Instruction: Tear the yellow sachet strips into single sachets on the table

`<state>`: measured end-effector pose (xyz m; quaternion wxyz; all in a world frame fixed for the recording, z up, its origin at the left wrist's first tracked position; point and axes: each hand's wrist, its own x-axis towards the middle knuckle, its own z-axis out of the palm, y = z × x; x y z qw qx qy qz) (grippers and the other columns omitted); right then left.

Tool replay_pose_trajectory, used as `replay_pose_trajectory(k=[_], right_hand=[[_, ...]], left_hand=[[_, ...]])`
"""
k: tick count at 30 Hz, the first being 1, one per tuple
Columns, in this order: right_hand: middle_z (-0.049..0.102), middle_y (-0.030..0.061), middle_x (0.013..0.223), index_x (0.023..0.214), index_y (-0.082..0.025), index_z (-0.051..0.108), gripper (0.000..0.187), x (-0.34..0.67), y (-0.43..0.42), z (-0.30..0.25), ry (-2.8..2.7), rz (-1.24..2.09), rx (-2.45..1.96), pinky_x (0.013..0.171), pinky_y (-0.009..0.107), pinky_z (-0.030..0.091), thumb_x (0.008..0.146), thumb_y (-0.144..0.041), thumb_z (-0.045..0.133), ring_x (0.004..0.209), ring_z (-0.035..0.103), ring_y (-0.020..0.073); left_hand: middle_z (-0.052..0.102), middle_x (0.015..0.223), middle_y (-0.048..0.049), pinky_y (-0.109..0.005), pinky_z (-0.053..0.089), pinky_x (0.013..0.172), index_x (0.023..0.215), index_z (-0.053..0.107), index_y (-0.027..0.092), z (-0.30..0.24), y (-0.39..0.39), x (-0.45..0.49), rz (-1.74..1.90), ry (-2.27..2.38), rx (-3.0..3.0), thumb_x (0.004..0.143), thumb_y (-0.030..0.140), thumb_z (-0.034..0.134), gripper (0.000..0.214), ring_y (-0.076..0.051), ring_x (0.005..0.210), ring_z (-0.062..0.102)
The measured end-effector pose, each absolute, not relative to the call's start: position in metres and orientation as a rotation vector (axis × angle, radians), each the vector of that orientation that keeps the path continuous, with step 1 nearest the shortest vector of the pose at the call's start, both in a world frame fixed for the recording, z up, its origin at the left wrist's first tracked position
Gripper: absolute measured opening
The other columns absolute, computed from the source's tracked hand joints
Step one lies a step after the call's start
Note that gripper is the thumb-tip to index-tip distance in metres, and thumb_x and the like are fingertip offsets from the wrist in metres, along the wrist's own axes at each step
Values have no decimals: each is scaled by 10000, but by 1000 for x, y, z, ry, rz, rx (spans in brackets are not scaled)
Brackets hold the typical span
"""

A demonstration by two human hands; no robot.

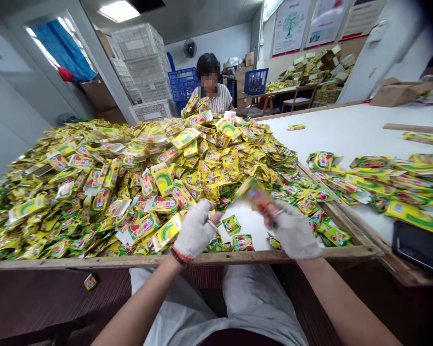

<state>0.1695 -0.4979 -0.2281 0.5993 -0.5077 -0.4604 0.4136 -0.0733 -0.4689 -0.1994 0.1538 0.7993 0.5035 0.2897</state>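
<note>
Both hands wear white fingerless-looking gloves. My right hand (pixel 296 231) grips a small printed carton (pixel 254 194), smeared by motion, above a bare white patch of the table. My left hand (pixel 197 231) is at the near edge of the pile, fingers curled with the thumb against them. What it pinches, if anything, I cannot make out. Beside it lies a yellow-green carton (pixel 167 233) with an open white flap. Between the hands, small green sachets (pixel 243 242) lie on the white surface. A large heap of yellow and green sachets (pixel 216 168) mixed with cartons spreads ahead and left.
A wooden rim (pixel 130 262) borders the table. Filled cartons (pixel 389 180) and a dark phone (pixel 420 245) lie on the right-hand table. A person (pixel 220 98) sits across the heap, cartons before them. One sachet (pixel 90 282) lies on the floor at left.
</note>
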Motion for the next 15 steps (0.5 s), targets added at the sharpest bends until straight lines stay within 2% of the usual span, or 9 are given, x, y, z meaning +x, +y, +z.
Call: replay_pose_trajectory(k=[2, 4, 7, 9, 12, 15], right_hand=[[664, 25, 874, 982, -256, 603, 332, 189, -493, -220, -882, 875, -1050, 592, 281, 473, 860, -522, 447, 670, 591, 147], [652, 53, 1036, 1065, -259, 572, 344, 202, -485, -215, -856, 841, -1030, 637, 304, 489, 863, -508, 448, 739, 615, 161], [658, 65, 934, 1030, -219, 590, 345, 209, -463, -219, -1169, 754, -1403, 611, 307, 476, 840, -485, 484, 702, 610, 178], [647, 79, 885, 913, -189, 629, 281, 208, -448, -228, -1437, 627, -1690, 684, 322, 475, 772, -427, 582, 792, 618, 214], [595, 154, 1070, 894, -156, 643, 279, 205, -434, -243, -1745, 391, -2063, 809, 366, 445, 679, -330, 684, 961, 608, 284], [539, 199, 1174, 1023, -140, 609, 407, 203, -430, -248, -1909, 232, -2332, 787, 395, 442, 710, -396, 662, 976, 620, 322]], left_hand=[[628, 912, -70, -303, 458, 786, 956, 593, 175, -189, -446, -73, 735, 1577, 2503, 921, 320, 400, 243, -186, 865, 591], [640, 953, -103, -331, 467, 800, 944, 617, 168, -181, -421, -66, 436, 1743, 2651, 901, 239, 390, 241, -216, 907, 607], [661, 978, -168, -398, 488, 801, 971, 659, 137, -178, -390, -48, -19, 1899, 2645, 819, 211, 499, 233, -290, 954, 625], [672, 950, -199, -436, 497, 792, 947, 686, 115, -179, -376, -37, -133, 1908, 2596, 770, 210, 561, 237, -326, 950, 633], [676, 970, -217, -472, 503, 783, 970, 696, 104, -184, -368, -32, -186, 1899, 2563, 757, 194, 562, 267, -346, 950, 636], [667, 999, -231, -514, 498, 775, 993, 692, 92, -189, -370, -40, -235, 1899, 2552, 755, 190, 554, 292, -370, 966, 626]])
